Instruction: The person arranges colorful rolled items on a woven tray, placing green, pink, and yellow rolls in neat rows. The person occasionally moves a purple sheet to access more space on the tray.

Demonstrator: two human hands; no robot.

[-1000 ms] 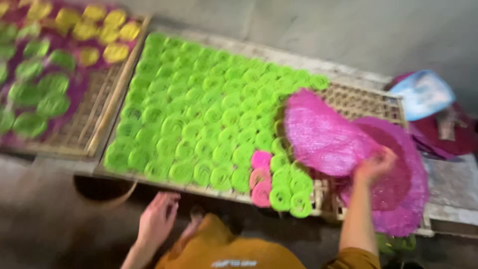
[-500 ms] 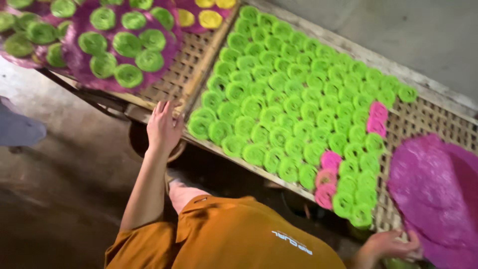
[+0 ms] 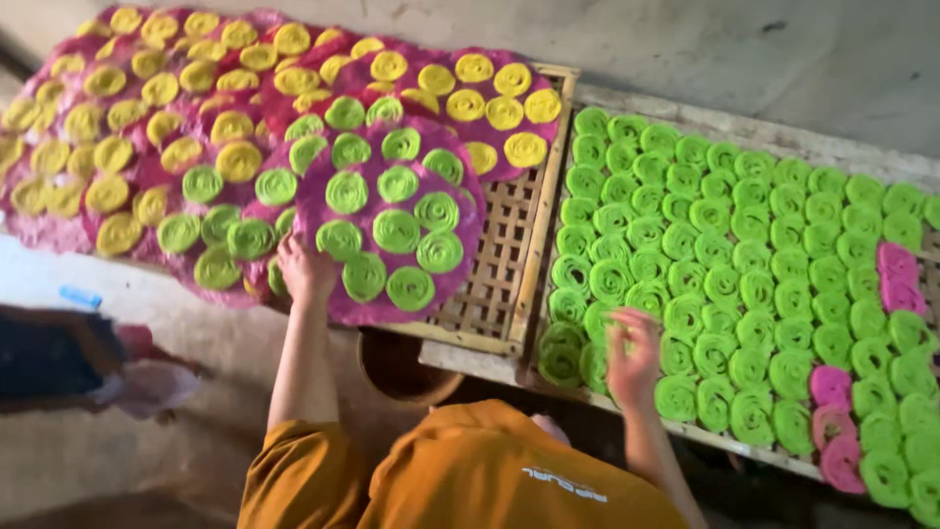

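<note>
Far left: yellow coils [image 3: 117, 157] lie spaced apart on purple mats, seemingly so none stick together.
Left hand [image 3: 305, 269]: we grip the near edge of the round purple mat [image 3: 323, 211] carrying green coils [image 3: 397, 230], holding it level.
Bamboo rack [image 3: 509, 264]: it holds the mats up.
Right hand [image 3: 634, 355]: blurred; probably open-fingered over the near green rolls [image 3: 685, 294] on the right tray.

Left hand [image 3: 305, 266] on magenta mat [image 3: 392, 220], right hand [image 3: 633, 355] over green coils [image 3: 729, 264]
</note>
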